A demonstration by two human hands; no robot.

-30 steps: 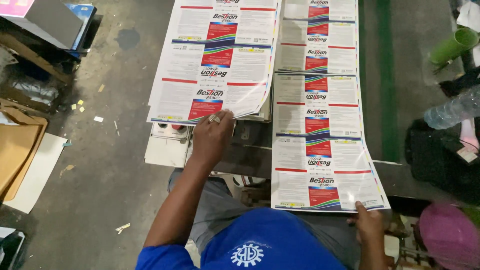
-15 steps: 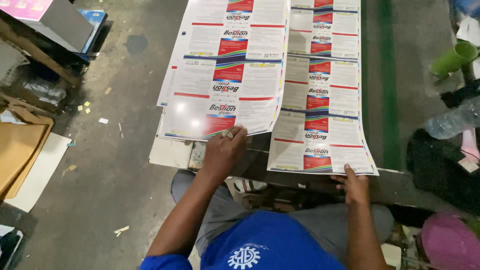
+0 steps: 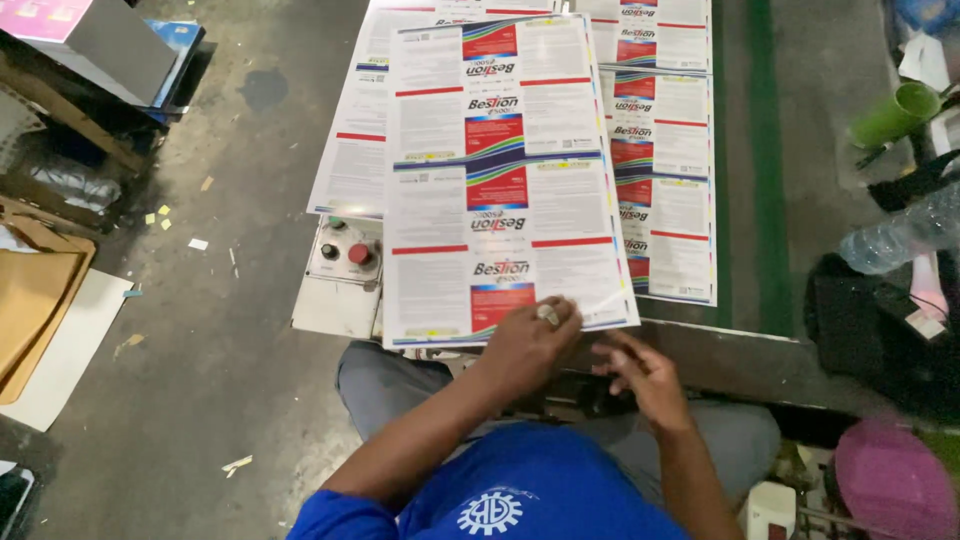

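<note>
Concrete floor, hand-held printed sheet

You're in a print shop or packaging workshop: large printed label sheets lie in overlapping stacks along a worn worktop, a machine control box with a red button sits at its edge, and flattened cardboard lies on the stained concrete floor.
</note>
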